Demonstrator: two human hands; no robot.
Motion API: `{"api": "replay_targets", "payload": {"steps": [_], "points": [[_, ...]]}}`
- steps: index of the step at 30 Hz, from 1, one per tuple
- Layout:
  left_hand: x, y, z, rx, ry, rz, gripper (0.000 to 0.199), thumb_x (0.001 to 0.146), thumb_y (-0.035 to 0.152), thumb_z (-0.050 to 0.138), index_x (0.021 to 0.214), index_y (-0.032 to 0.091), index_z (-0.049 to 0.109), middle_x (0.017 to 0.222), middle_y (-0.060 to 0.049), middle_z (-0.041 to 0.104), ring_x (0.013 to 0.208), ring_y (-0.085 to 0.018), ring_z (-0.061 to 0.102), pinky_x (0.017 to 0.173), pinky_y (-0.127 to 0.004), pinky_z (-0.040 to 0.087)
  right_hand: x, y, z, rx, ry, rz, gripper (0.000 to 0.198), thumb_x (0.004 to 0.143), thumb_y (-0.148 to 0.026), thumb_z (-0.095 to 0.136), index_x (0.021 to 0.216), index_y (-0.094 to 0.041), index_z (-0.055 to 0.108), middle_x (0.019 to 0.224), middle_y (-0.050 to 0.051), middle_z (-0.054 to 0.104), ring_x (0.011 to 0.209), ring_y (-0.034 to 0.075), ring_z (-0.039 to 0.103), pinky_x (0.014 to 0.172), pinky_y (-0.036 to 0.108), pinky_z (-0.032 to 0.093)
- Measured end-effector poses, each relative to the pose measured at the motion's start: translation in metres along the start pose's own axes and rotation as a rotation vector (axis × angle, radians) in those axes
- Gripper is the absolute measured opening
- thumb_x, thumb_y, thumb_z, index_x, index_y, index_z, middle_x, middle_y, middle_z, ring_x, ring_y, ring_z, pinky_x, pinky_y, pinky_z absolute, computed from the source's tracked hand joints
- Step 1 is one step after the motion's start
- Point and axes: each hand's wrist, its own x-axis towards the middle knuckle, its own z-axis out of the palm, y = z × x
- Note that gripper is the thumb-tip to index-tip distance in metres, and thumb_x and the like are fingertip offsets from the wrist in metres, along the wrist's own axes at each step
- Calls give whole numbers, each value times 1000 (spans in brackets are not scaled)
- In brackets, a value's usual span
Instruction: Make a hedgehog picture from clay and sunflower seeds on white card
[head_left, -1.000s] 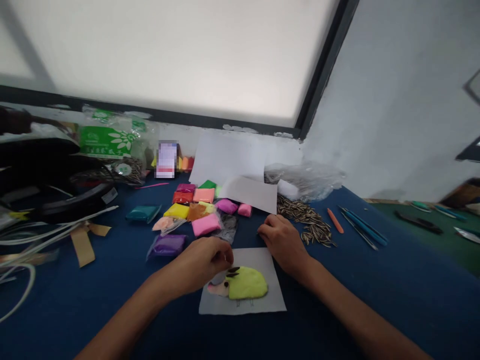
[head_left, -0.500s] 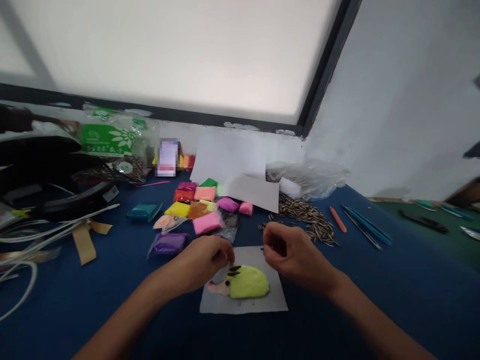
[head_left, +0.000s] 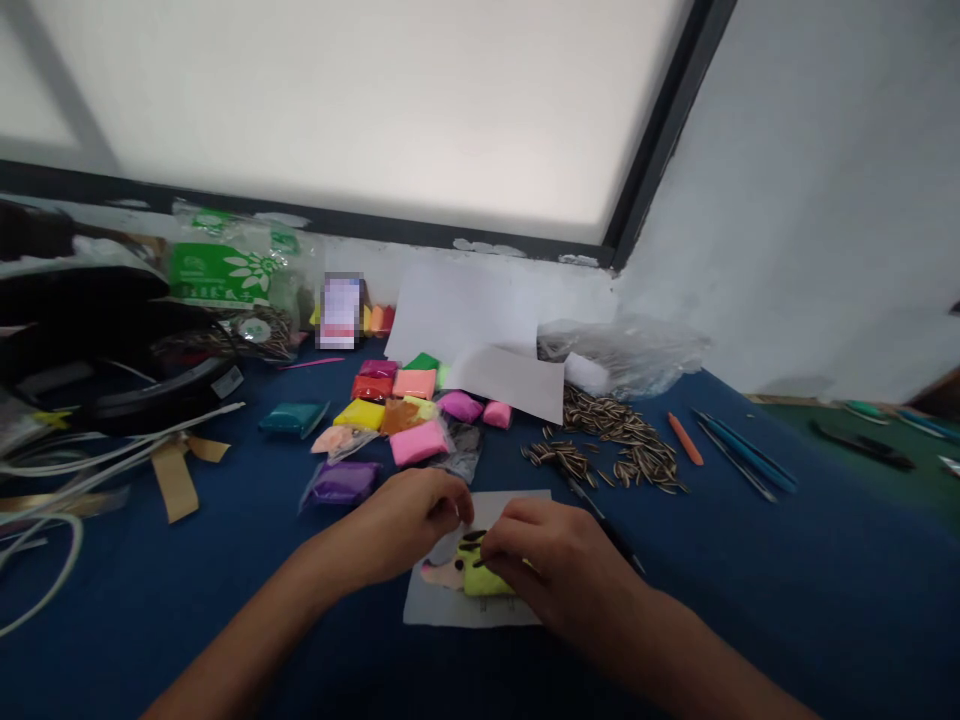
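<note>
A flat clay hedgehog [head_left: 474, 580] with a yellow-green body and a pale snout lies on a sheet of white paper [head_left: 439, 608]. A few dark striped sunflower seeds [head_left: 472, 537] are stuck in its body near the head. My right hand [head_left: 544, 555] is over the body and covers its rear part. A sunflower seed [head_left: 481, 563] shows at its pinched fingertips, against the clay. Beside the paper's upper left, my left hand [head_left: 424, 515] has its fingers curled together just above the head; whatever they hold is hidden.
Loose sunflower seeds [head_left: 626, 435] lie in piles behind my right hand, near a black pen [head_left: 619, 540]. Packets of coloured clay [head_left: 418, 442] spread behind my left hand. Tweezers [head_left: 746, 450] and an orange stick [head_left: 685, 438] lie right; white cables [head_left: 97, 445] run left.
My right hand has moved left and down from the paper's upper right corner onto the hedgehog, uncovering seeds and a pen. My left hand has stayed nearly in place.
</note>
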Motion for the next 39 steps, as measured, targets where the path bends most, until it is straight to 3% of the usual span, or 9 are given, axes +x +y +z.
{"api": "replay_targets", "payload": {"steps": [3,17,34,39], "points": [[0,0,0,3,7,-1,22,81,19,48,86,22,69,76,0,66,68,-16,59,58,-23,40,1,0,5,-96,-16,28,17,90,-13,55,81,-17,69,80,5,67,71,15,62,62,23,42],[-2,6,-1,15,-10,-24,23,80,17,48,85,21,69,72,0,65,66,-16,58,57,-24,39,1,-2,17,-151,71,54,15,89,-12,57,78,-16,68,81,5,66,72,16,62,63,25,44],[0,4,0,18,-7,-24,22,81,18,47,85,22,68,72,0,64,65,-16,58,56,-24,39,1,1,24,-200,105,36,14,87,-12,59,75,-16,65,79,4,66,74,16,61,65,26,43],[0,4,0,12,-7,-28,23,80,18,47,85,21,68,73,-1,65,67,-16,59,57,-24,40,1,2,26,-241,117,-38,14,86,-9,59,74,-16,63,76,3,65,71,16,59,63,26,41]]}}
